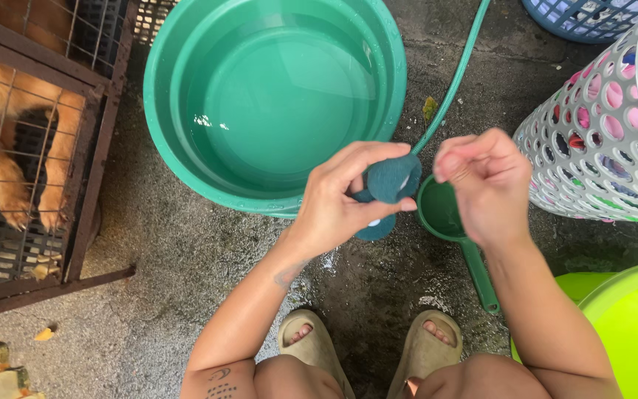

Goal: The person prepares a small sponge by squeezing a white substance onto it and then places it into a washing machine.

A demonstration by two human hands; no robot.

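- Head view looks straight down at a person who squats on a wet concrete floor, with two feet in beige sandals at the bottom edge.
- The left hand is closed around a small dark teal piece of cloth; thumb and fingers pinch its upper part, and a lower part of the cloth hangs out under the palm.
- The right hand is just beside the cloth, on its right side. Its fingers are curled in loosely, with thumb and forefinger tips pressed together; I cannot tell if it holds an edge of the cloth or something very small.
- The cloth is in the air between the two hands, above the floor, just in front of the rim of a big green basin.
- The basin contains clear water and stands above the hands in the picture.
- A green scoop with a long handle lies on the floor under the right hand.
- A green hose runs from the top edge down toward the hands.
- On the right is a white laundry basket with holes, with coloured clothes inside, and below it a lime green tub.
- On the left is a wire cage; the legs and paws of a tan dog show behind the wires.
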